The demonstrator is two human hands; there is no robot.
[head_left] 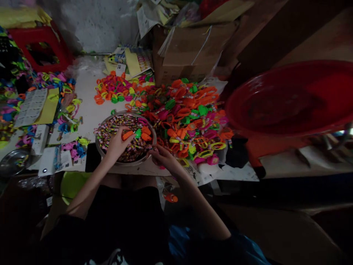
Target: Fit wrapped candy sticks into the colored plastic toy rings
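Note:
A round metal bowl (154, 141) full of small, patterned, tube-like pieces (124, 121) stands at the table's front edge. Over it, my left hand (118, 142) is closed, with an orange plastic piece (128, 135) at its fingertips. Beside that are a green piece (138, 133) and more orange pieces (146, 134) above the tubes. My right hand (163, 157) is pinched at the bowl's right rim; what its fingers hold is too small and dark to make out. To the right lies a big heap of orange, green, pink and yellow plastic toy bands (182, 117).
A smaller heap of bands (116, 86) lies behind the bowl. A cardboard box (190, 49) stands at the back, and a large red basin (289, 99) at right. Left are a red stool (41, 48), coloured pieces, a power strip (40, 139) and a metal dish (13, 162).

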